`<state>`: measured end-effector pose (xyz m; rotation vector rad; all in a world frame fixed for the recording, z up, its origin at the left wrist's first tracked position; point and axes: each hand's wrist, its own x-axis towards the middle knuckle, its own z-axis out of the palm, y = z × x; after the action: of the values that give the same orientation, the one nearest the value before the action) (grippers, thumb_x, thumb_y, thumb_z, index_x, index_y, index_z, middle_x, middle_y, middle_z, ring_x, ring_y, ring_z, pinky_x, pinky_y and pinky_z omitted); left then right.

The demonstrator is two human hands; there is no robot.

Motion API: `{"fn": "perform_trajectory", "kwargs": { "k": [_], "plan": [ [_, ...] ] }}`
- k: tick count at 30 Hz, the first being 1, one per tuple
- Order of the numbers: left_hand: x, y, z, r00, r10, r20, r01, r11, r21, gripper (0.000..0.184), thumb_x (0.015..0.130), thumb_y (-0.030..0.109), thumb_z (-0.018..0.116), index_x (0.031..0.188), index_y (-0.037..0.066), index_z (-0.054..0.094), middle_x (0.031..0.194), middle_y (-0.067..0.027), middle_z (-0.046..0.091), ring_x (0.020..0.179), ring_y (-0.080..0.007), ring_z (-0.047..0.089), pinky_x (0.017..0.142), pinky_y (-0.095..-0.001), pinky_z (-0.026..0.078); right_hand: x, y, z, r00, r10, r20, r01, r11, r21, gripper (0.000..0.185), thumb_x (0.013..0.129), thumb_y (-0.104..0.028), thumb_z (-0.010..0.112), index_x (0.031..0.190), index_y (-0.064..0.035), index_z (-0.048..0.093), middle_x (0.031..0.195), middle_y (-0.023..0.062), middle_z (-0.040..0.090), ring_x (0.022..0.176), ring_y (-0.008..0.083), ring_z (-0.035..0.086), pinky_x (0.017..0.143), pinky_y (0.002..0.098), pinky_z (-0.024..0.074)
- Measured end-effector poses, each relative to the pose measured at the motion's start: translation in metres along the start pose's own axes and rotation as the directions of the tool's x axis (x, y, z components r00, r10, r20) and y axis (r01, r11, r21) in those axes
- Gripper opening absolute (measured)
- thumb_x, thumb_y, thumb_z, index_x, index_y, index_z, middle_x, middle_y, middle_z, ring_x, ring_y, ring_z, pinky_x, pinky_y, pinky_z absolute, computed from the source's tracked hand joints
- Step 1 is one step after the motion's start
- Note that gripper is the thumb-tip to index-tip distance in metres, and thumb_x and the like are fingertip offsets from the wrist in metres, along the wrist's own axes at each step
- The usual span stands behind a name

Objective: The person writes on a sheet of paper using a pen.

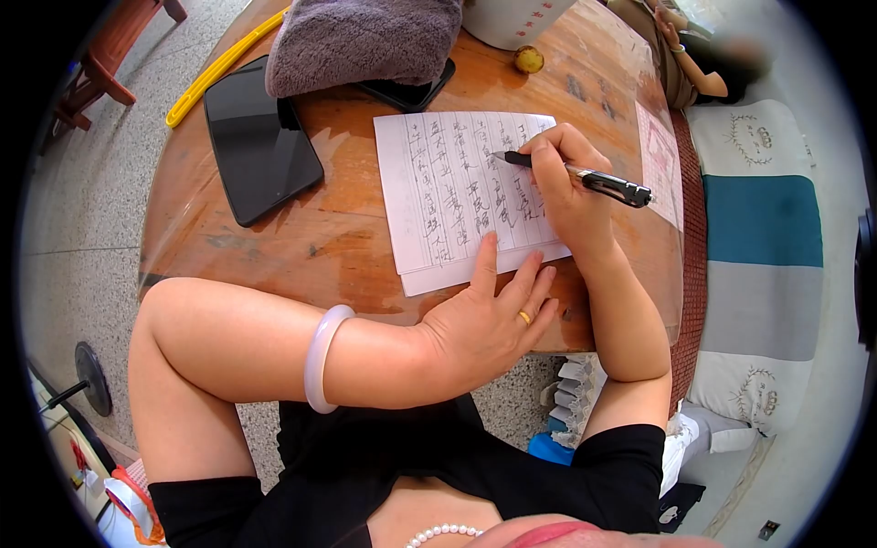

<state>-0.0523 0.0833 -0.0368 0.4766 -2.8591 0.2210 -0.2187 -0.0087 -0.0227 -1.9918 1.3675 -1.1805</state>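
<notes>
Visibility: the right edge of the paper (413,196) is partly covered by the right hand (568,178), and the left hand (489,324) covers part of its lower edge. The individual characters are too small to read reliably. It cannot be told whether the pen tip touches the sheet or stands just above it. A dark device (416,93) is partly hidden beneath a grey-purple towel (361,46). A white container (512,26) is cut off by the top of the view, its red markings only partly shown.

Condition of paper: white, ruled, bearing columns of dark handwriting; a further layer shows along the lower edge, whether folded or stacked cannot be told. It lies on the wooden bench (343,247), in front of the person, right of a black phone (260,142).

Condition of pen (610,184): silver and black, with a clip, inclined, its tip over the written area.

Hands: 2 observed. The right is closed around the pen; the left holds nothing visible, its fingers spread, resting against the lower sheet.
</notes>
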Motion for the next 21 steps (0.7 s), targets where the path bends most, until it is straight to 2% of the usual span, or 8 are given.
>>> {"fn": "perform_trajectory", "kwargs": {
  "k": [5,8,14,21],
  "plan": [
    [0.0,0.0,-0.001,1.0,-0.002,0.0,0.002,1.0,0.003,0.051,0.093,0.033,0.045,0.137,0.008,0.053,0.141,-0.0211,0.05,0.13,-0.0389,0.047,0.094,-0.0714,0.037,-0.001,0.001,0.0,1.0,0.012,-0.018,-0.011,0.998,0.055,0.015,0.09,-0.006,0.054,0.079,0.0018,0.062,0.063,0.0042,0.06,0.054,0.0057,0.048,0.05,0.024,0.0399],
    [0.0,0.0,-0.001,1.0,-0.004,0.001,0.004,1.0,-0.002,0.051,0.093,0.034,0.046,0.137,0.008,0.053,0.141,-0.0207,0.05,0.13,-0.0385,0.047,0.094,-0.0715,0.037,0.0,0.001,-0.004,0.996,0.076,-0.051,-0.069,0.99,0.124,0.016,0.09,-0.006,0.055,0.078,0.002,0.061,0.062,0.0026,0.059,0.055,0.0054,0.047,0.05,0.0244,0.0385],
    [0.0,0.0,0.0,1.0,-0.007,0.002,0.007,1.0,0.008,0.05,0.092,0.034,0.046,0.135,0.009,0.054,0.141,-0.0198,0.05,0.129,-0.0378,0.048,0.094,-0.0714,0.037,-0.002,0.0,-0.009,0.994,0.112,-0.004,-0.111,0.989,0.097,0.021,0.091,-0.009,0.057,0.074,0.002,0.059,0.06,0.0007,0.054,0.056,0.0046,0.044,0.05,0.0248,0.0354],
    [0.0,0.0,0.0,1.0,-0.016,-0.019,0.015,1.0,-0.004,0.048,0.092,0.031,0.046,0.134,0.008,0.056,0.141,-0.0192,0.051,0.129,-0.0365,0.049,0.094,-0.0707,0.037,0.0,0.0,-0.012,0.993,0.109,-0.046,-0.103,0.986,0.13,0.022,0.093,-0.011,0.059,0.074,0.0011,0.059,0.062,0.0004,0.056,0.057,0.0036,0.045,0.051,0.0236,0.0361]
  ]
}}
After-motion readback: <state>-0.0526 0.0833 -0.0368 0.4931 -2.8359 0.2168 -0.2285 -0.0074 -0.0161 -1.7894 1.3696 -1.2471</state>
